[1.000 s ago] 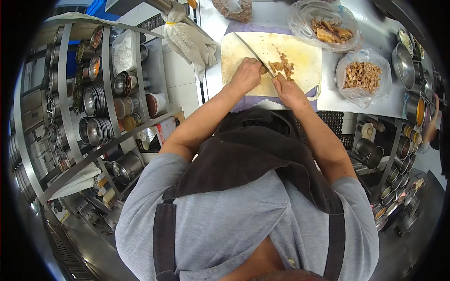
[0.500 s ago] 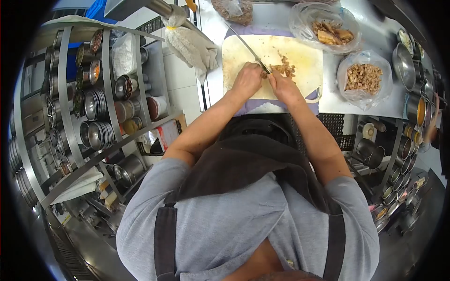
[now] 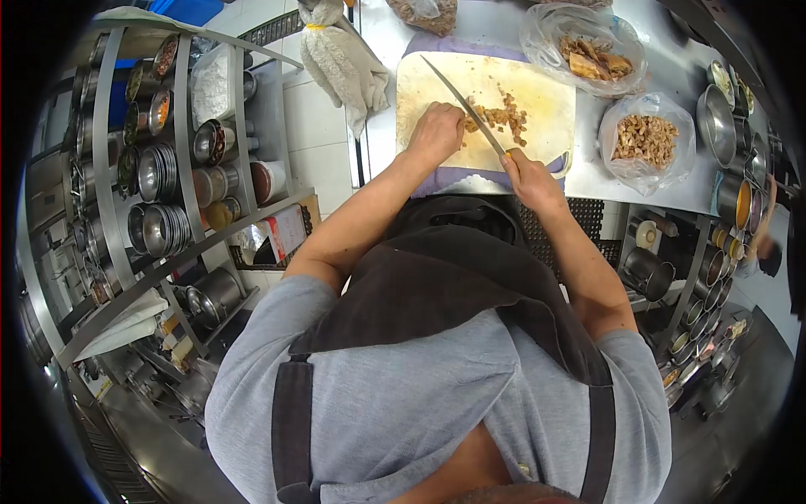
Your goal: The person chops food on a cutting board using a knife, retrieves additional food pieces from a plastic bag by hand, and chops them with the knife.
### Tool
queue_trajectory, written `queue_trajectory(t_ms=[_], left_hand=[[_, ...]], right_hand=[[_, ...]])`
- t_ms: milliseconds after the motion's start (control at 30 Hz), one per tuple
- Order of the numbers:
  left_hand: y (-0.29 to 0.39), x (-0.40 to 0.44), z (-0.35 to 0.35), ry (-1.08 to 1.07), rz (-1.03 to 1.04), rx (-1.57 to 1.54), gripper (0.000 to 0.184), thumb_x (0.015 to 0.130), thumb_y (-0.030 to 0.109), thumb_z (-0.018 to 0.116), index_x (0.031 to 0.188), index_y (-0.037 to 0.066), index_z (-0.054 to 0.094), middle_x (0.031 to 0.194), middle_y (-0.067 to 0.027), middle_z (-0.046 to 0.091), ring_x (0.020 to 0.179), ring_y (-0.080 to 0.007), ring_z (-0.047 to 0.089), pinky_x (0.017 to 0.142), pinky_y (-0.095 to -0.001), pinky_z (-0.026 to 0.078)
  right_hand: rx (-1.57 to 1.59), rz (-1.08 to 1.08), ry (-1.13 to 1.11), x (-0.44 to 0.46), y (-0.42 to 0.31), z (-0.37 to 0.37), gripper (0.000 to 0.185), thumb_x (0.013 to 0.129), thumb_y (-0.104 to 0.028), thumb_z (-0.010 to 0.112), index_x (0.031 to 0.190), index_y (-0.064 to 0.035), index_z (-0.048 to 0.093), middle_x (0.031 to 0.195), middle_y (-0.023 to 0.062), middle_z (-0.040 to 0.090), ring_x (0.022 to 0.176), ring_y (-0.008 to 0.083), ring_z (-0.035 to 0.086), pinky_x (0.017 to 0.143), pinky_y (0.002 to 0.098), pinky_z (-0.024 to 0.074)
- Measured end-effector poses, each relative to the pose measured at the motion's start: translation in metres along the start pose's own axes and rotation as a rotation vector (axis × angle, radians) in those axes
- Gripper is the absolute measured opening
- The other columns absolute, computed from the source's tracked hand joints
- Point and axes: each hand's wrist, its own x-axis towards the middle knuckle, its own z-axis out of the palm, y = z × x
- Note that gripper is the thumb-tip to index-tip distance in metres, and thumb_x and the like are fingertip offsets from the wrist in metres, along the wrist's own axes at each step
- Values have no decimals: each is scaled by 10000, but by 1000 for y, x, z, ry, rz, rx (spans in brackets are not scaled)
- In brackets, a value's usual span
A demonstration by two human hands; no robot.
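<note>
My right hand (image 3: pixel 532 180) is closed around the yellow handle of a kitchen knife (image 3: pixel 463 102) near the front of the cutting board (image 3: pixel 546 92). The long blade slants away to the far left over the board. To the left of the blade, my left hand (image 3: pixel 437 133) rests on the board with its fingers curled in; whatever may be under them is hidden. Small chopped brown pieces (image 3: pixel 509 118) lie scattered on the board, mostly right of the blade. They look like diced cooked meat, though I cannot be sure.
A purple cloth (image 3: pixel 449 178) lies beneath the board. To the right stand a bag of brown chunks (image 3: pixel 645 143) and a bag of larger browned pieces (image 3: pixel 598 65). A towel (image 3: pixel 342 71) hangs at the left, beside shelves of metal bowls (image 3: pixel 164 227). Another person (image 3: pixel 766 252) is at far right.
My right hand has drawn back toward me and right with the knife, away from my left hand. My left hand has shifted slightly left. The view has tilted a little.
</note>
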Motion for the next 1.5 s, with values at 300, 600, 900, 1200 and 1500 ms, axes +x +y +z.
queue_trajectory(t_ms=[300, 600, 900, 1200, 1500], left_hand=[[-6, 5, 4, -30, 50, 8, 53, 793, 39, 624, 778, -2, 656, 798, -171, 645, 817, -362, 598, 766, -444, 489], [-6, 10, 2, -20, 67, 33, 62, 775, 2, 598, 781, 0, 659, 806, -168, 645, 806, -360, 593, 768, -442, 487], [-5, -4, -10, -9, -35, 85, 111, 789, -1, 596, 858, 2, 682, 866, -169, 665, 865, -358, 612, 808, -438, 496], [1, -4, -13, 42, -74, 63, 97, 780, 22, 626, 858, 10, 682, 854, -163, 665, 872, -354, 617, 801, -433, 501], [-1, -3, -3, 20, -40, 71, 70, 785, 40, 627, 816, 5, 679, 824, -158, 654, 837, -354, 604, 781, -433, 496]], right_hand=[[-17, -14, -72, 13, -4, 0, 317, 1024, -311, 423, 1008, -14, 533, 754, 297, 630, 763, 481, 619, 690, 563, 471], [45, -39, 52, 63, -11, 24, 342, 1016, -345, 430, 1041, -23, 543, 799, 300, 637, 783, 482, 620, 707, 565, 472], [93, 60, 35, 29, 6, 12, 395, 1023, -379, 415, 1023, -12, 563, 866, 303, 639, 864, 482, 607, 766, 552, 454], [73, 25, 32, 11, -9, 1, 363, 1026, -356, 421, 1054, -19, 553, 776, 297, 631, 787, 481, 616, 710, 553, 459], [-21, -59, 19, 16, 2, 13, 330, 1021, -340, 436, 1031, -29, 546, 683, 281, 615, 693, 476, 615, 643, 555, 469]])
